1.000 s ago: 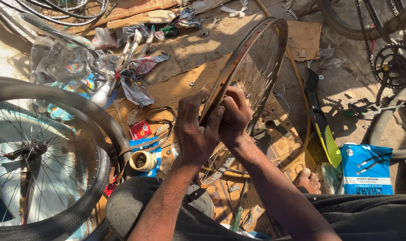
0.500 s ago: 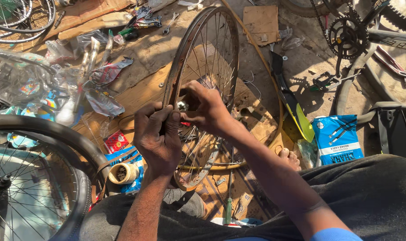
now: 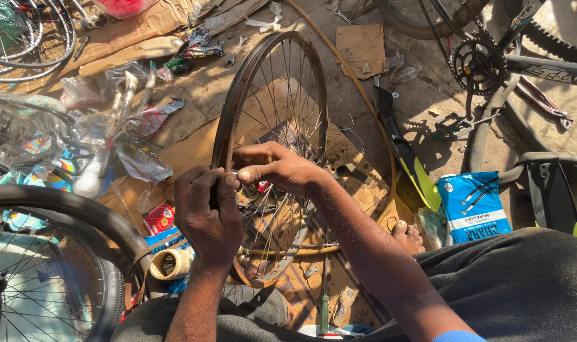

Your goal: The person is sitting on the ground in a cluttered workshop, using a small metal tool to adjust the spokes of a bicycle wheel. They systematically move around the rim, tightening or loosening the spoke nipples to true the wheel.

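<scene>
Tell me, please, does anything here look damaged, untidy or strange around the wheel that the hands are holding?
The bare wheel rim gripped by the left hand and right hand looks rusty and has no tyre. Around it the ground is untidy: crumpled plastic bags, torn cardboard and loose tools lie scattered. A screwdriver lies beneath the rim.

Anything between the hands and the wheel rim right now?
Nothing visible. The left hand and right hand are both already on the near edge of the bare wheel rim, meeting where the spokes join it.
</scene>
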